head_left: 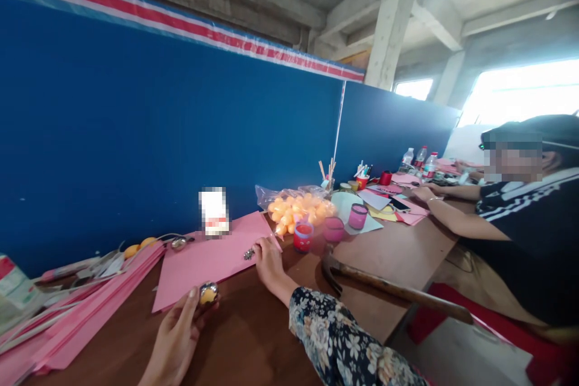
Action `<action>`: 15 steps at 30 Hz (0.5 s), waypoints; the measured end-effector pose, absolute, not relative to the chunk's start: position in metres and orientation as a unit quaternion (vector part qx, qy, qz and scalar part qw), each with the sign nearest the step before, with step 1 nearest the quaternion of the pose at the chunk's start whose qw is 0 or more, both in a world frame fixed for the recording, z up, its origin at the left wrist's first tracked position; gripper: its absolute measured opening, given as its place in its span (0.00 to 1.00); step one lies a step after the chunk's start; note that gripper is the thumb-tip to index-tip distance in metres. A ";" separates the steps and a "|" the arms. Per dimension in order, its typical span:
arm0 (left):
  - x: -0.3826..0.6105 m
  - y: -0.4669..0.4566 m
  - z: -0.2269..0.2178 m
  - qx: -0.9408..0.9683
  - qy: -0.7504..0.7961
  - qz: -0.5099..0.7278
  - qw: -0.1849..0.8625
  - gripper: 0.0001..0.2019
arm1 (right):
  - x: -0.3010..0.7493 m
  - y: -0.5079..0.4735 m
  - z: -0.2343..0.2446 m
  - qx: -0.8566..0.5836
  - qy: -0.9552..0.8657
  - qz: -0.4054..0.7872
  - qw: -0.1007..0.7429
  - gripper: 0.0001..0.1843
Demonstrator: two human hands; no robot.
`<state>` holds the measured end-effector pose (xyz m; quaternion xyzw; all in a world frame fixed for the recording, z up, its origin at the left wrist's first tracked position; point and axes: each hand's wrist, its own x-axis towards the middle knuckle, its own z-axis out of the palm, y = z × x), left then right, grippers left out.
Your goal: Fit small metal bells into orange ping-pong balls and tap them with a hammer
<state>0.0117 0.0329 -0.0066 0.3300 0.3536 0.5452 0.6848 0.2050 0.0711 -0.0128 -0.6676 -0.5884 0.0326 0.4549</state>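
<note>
My left hand (178,332) rests near the table's front edge with its fingers closed round a small shiny ball with a yellow-orange inside (208,294). My right hand (268,260), in a flowered sleeve, lies on the edge of a pink paper sheet (205,259), fingers curled by a small silvery piece (248,253). Whether those fingers pinch the piece I cannot make out.
A bag of orange balls (298,208), small pink and red cups (335,229) and a wooden-handled hammer (384,283) lie on the brown table (253,332). Stacked pink sheets (76,313) lie left. A blue partition (158,132) stands behind. Another person (520,217) sits right.
</note>
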 end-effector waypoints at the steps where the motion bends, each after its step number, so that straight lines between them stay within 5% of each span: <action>1: 0.011 0.033 -0.007 0.331 0.351 0.543 0.687 0.18 | 0.204 0.072 -0.013 -0.664 -0.578 0.042 0.471 0.10; 15: 0.015 0.027 -0.005 0.299 0.343 0.575 0.680 0.14 | 0.168 0.049 -0.013 -0.505 -0.568 0.284 0.584 0.09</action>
